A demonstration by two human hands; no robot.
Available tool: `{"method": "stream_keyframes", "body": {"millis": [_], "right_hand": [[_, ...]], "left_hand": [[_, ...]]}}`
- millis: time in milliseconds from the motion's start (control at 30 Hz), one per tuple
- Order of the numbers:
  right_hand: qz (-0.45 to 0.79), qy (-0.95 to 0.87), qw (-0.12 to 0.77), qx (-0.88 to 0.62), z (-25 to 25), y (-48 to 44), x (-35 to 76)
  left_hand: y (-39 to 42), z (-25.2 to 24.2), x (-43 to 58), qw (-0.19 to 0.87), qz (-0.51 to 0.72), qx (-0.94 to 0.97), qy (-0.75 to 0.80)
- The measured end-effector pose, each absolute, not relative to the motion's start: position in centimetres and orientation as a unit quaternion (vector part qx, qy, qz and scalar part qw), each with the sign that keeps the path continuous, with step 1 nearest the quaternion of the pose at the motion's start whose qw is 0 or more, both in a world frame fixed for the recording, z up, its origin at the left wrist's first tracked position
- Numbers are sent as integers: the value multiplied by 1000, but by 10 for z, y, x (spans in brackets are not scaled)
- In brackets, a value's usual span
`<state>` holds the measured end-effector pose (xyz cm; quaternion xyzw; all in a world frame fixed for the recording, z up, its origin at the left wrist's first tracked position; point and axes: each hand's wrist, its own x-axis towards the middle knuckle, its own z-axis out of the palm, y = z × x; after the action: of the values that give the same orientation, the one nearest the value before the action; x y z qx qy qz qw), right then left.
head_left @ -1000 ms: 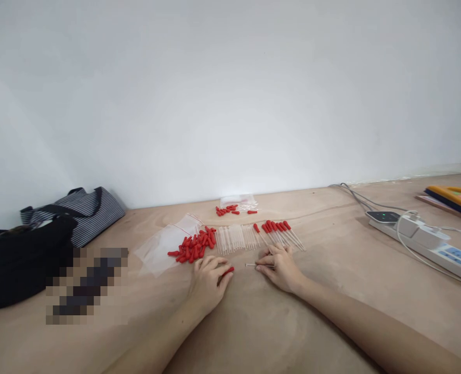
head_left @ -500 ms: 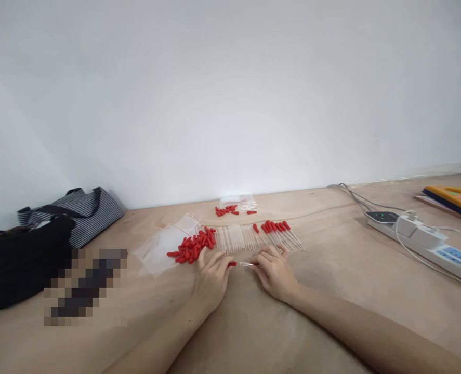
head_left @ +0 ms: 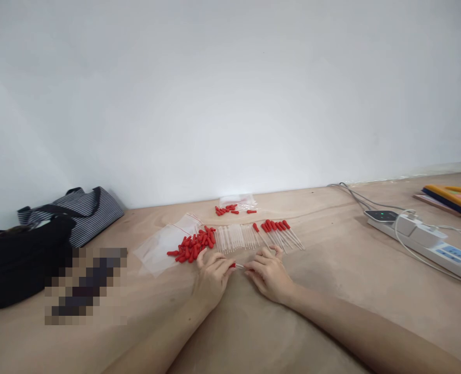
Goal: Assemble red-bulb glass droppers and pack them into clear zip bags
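My left hand (head_left: 210,272) pinches a small red rubber cap (head_left: 232,265) at its fingertips. My right hand (head_left: 269,271) pinches a thin clear glass tube (head_left: 240,266) whose end meets the cap between the two hands. Both hands rest on the wooden tabletop (head_left: 331,291). Just beyond my left hand lies a pile of loose red caps (head_left: 193,245). A row of bare clear tubes (head_left: 236,237) lies beyond the hands, and several tubes with red caps fitted (head_left: 279,232) lie beyond my right hand.
Clear plastic bags (head_left: 163,244) lie left of the caps, and a small bag with more caps (head_left: 236,205) sits near the wall. Dark and striped bags (head_left: 47,234) stand at the left. A white power strip (head_left: 421,236) with cables lies at the right, beside coloured boards (head_left: 454,198).
The hands have come together: the red cap in my left hand and the tube in my right hand were apart, and now their ends meet.
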<state>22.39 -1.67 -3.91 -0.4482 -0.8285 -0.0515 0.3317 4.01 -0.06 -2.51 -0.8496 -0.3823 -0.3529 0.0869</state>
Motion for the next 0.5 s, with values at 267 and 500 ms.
{"method": "stream_keyframes", "body": {"millis": [267,500], "right_hand": [[-55,-847,334,-411,-38,-16,226],[-82,-863,318,-383,-37,-15,229]], "left_hand": [[-5,-23,42,99,-338,-857,-376],[-8,-20,42,81,-322,-869,-368]]}}
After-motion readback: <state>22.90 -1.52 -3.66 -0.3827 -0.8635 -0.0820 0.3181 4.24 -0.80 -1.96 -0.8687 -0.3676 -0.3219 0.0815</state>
